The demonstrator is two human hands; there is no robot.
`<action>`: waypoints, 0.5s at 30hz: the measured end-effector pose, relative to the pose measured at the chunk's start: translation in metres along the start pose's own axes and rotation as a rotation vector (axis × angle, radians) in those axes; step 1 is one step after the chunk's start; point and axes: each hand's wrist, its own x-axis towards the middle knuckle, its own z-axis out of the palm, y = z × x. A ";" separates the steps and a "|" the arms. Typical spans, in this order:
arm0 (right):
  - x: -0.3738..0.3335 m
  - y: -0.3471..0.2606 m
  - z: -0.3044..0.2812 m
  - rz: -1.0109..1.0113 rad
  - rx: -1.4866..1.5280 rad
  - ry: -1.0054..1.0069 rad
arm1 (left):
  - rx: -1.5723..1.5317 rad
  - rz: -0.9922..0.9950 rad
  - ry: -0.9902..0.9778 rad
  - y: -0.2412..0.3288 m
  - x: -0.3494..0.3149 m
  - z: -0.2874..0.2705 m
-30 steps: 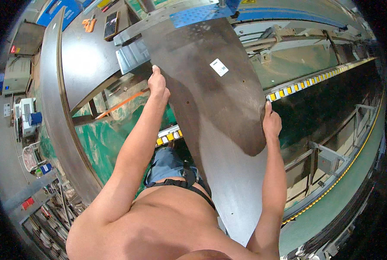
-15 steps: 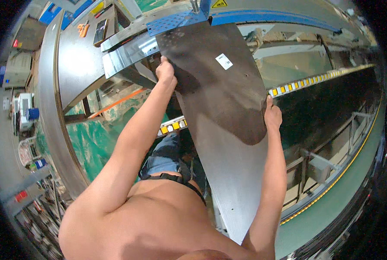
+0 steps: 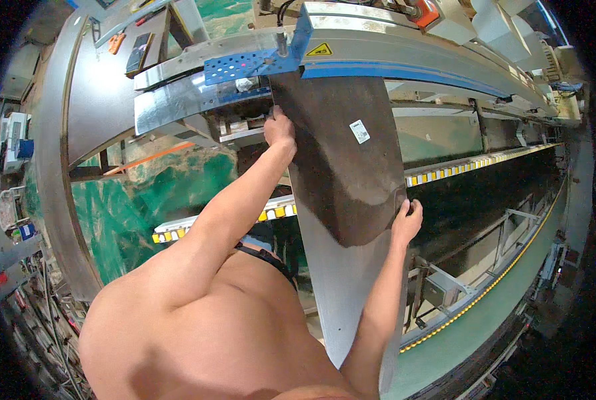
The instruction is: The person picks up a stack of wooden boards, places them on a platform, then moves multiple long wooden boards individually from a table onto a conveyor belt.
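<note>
**Long board (image 3: 345, 220) lying under the blue-edged beam (image 3: 378, 47)**

The board is lying in front of the person, its far end passing beneath the beam, its white sticker (image 3: 359, 131) facing up. The left hand (image 3: 280, 127) is clamping the board's left edge, near the beam. The right hand (image 3: 407, 220) is touching the right edge nearer the body, thumb and forefinger standing apart; whether other fingers are gripping underneath is not showing.

The left fingers are sitting close to the beam, so they could be getting pinched if the board were shoved forward under that same grip. If the right hand is holding as loosely as it is looking, the board could be swinging askew.

Its long axis is running away from the body across the yellow-and-white strip (image 3: 471, 168), the far end pointing ahead and leaning slightly left.
</note>
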 end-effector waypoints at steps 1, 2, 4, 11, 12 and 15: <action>-0.007 0.003 -0.008 -0.006 -0.013 -0.007 | -0.046 -0.030 -0.021 -0.004 0.004 0.008; -0.018 0.003 -0.014 0.045 0.012 0.042 | -0.042 -0.032 -0.025 -0.005 0.001 0.015; -0.044 0.008 -0.026 0.103 0.033 0.103 | -0.015 -0.028 -0.016 -0.004 -0.011 0.033; -0.169 0.032 -0.056 0.202 0.021 0.276 | 0.007 0.057 -0.318 -0.023 0.026 0.082; -0.190 0.042 -0.054 0.231 0.052 0.325 | -0.035 0.014 -0.364 -0.012 0.023 0.078; -0.235 0.033 -0.052 0.304 0.229 0.278 | -0.356 0.091 -0.588 0.018 -0.018 -0.022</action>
